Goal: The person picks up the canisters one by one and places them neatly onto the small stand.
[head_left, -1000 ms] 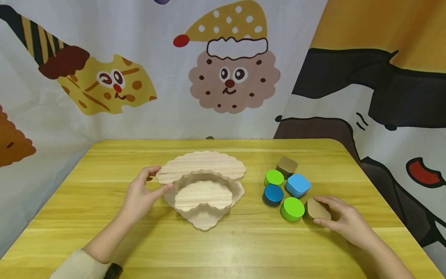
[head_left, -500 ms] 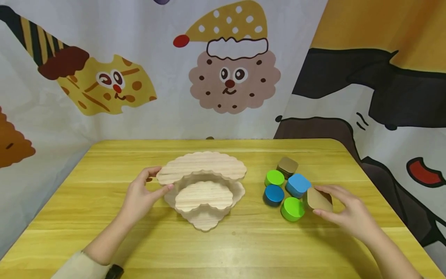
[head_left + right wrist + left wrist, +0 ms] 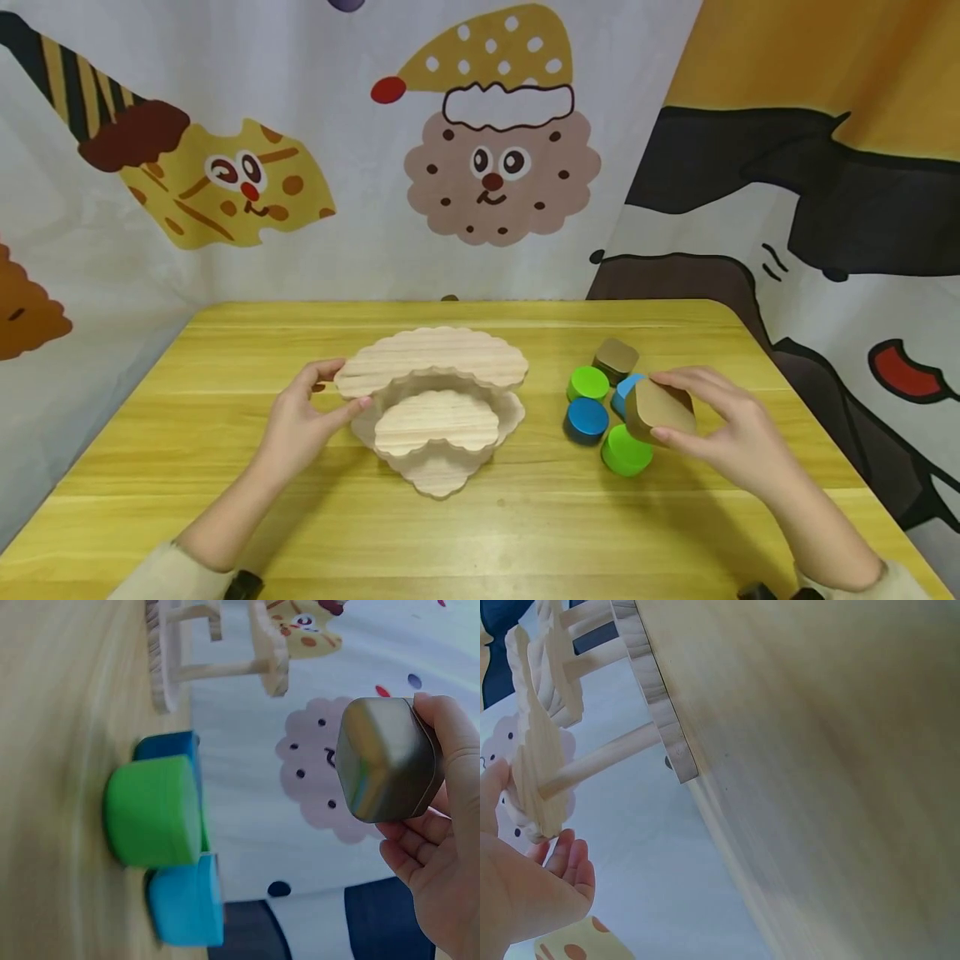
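Observation:
A pale wooden tiered stand [image 3: 432, 357] with scalloped edges stands left of the table's middle. My left hand [image 3: 300, 425] pinches the left end of its top tier, thumb on one face and fingers behind. In the left wrist view, round posts [image 3: 604, 756] join the tiers to the base. My right hand [image 3: 738, 433] grips a gold-brown square tin with rounded corners [image 3: 662, 410], raised over the other tins. The right wrist view shows that tin [image 3: 386, 761] well off the table. Beneath it a light-blue tin [image 3: 624, 392] is partly hidden, with a green round tin [image 3: 627, 452] in front.
Behind and left of the held tin stand a dark-blue round tin [image 3: 587, 419], another green tin [image 3: 588, 383] and a second gold-brown tin [image 3: 616, 357]. The yellow wooden table [image 3: 300, 542] ends at a cartoon-printed curtain [image 3: 360, 167].
My right hand has lifted the gold-brown tin off the table and carried it up and leftward, now overlapping the light-blue tin. The left hand stays on the stand.

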The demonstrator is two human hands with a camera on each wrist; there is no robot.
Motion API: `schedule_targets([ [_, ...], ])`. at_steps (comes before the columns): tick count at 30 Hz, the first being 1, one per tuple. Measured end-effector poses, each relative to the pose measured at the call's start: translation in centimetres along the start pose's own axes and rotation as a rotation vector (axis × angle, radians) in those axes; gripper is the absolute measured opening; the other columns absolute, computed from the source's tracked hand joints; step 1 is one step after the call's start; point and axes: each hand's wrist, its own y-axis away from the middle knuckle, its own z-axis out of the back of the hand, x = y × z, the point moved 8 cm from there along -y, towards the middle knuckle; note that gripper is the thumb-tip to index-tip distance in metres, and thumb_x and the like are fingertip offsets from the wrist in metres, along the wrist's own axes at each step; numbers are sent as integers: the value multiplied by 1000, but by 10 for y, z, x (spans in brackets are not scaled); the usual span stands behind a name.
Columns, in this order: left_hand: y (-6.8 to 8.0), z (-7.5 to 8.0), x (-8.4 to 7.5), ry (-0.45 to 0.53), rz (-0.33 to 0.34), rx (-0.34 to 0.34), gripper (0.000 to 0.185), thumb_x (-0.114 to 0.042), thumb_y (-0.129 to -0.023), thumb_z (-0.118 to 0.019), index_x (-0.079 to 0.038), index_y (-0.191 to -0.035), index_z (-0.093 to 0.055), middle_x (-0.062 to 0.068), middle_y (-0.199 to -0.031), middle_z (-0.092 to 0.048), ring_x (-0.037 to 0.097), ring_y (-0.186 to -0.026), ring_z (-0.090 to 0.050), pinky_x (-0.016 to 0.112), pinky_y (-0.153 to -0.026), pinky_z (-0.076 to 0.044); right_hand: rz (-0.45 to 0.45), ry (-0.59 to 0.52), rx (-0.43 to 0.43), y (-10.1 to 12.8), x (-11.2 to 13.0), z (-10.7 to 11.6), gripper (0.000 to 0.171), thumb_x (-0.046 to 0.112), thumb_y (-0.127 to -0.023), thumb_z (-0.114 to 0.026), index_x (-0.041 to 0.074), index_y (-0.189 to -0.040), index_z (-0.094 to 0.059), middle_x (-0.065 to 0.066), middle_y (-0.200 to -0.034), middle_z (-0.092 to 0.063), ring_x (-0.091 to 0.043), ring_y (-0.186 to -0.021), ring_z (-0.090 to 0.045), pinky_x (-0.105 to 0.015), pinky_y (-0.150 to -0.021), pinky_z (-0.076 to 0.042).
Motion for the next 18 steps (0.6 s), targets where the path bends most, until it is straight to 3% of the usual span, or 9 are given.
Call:
schedule_targets([
  [11,-1,-1,0,3,7,3,67,-29,-81,-78,5,-130,-48,19,-128,-53,34,-112,-45,52,-94,-34,2,-64,21,-25,24,-8,62,8,-62,-90,16,-119,-68,4,-112,-64,-6,-101,-54,-11,-88,-37],
  [18,0,0,-1,-3,14,3,66,-29,-81,-78,4,-130,-48,19,-129,-53,35,-113,-45,52,-94,-34,78,-159,53,-42,44,-19,62,6,-62,-90,10,-120,-67,1,-116,-64,-10,-107,-55,-15,-91,-39],
])
